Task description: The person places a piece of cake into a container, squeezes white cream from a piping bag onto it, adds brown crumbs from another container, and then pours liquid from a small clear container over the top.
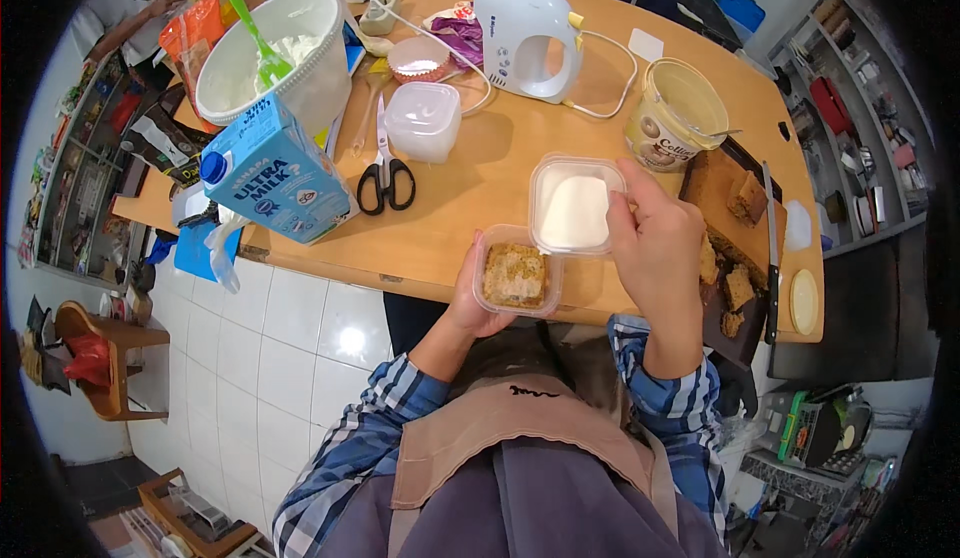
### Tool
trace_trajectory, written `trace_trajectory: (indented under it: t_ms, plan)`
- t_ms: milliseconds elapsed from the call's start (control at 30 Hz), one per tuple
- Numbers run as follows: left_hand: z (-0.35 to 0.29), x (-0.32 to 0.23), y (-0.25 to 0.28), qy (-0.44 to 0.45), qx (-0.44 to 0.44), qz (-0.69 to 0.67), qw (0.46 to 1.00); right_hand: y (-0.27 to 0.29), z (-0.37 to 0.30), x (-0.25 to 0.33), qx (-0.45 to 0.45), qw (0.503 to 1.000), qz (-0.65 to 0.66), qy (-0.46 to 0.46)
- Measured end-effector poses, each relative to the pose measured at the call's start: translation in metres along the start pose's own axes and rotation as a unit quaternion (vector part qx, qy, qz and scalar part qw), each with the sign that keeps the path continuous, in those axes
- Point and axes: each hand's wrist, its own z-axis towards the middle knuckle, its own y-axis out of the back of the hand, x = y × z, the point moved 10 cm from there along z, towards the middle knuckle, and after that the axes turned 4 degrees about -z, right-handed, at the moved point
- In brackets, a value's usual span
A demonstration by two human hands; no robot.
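Note:
My left hand [465, 300] holds a small clear plastic container [486, 301] from its left side and below, close to the table's front edge. A piece of brown crumbly cake [516, 276] lies inside it. Just above and to the right, my right hand [660, 243] grips the right rim of a second clear square container [540, 183], thumb and fingers closed on it. A smooth white creamy layer [577, 213] shows in that one. The two containers overlap in view where their corners meet; I cannot tell whether they touch.
A cut cake slab [712, 193] and long knife [771, 258] lie at right, below a cream-coloured tub [662, 108]. Black-handled scissors [385, 186], a blue milk carton [285, 173], a white bowl [330, 83] with green spatula [250, 23], a hand mixer [505, 43] and stacked containers [423, 123] occupy the table.

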Motion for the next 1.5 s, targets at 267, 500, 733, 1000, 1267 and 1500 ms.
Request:
trace_trajectory:
  t_ms: [267, 500, 733, 1000, 1267, 1500]
  plan:
    - [-0.002, 0.001, -0.005, 0.011, 0.004, 0.024, 1.0, 0.004, -0.002, 0.004, -0.011, 1.0, 0.007, 0.012]
    - [-0.002, 0.001, -0.007, 0.013, 0.004, 0.035, 0.999, 0.001, 0.001, 0.014, -0.006, 1.0, -0.003, 0.027]
    - [-0.001, 0.001, -0.002, 0.012, -0.008, 0.019, 1.0, -0.002, 0.002, 0.008, -0.006, 1.0, -0.001, 0.016]
    - [0.001, 0.0, -0.005, -0.001, 0.01, 0.022, 1.0, 0.0, 0.001, 0.009, -0.01, 1.0, 0.0, 0.02]
    - [0.0, 0.001, 0.0, 0.009, -0.001, 0.013, 1.0, -0.001, 0.003, 0.001, -0.002, 1.0, 0.0, -0.004]
    - [-0.004, -0.002, -0.013, 0.002, 0.048, 0.021, 0.999, -0.01, -0.006, -0.05, 0.046, 0.956, 0.192, -0.215]
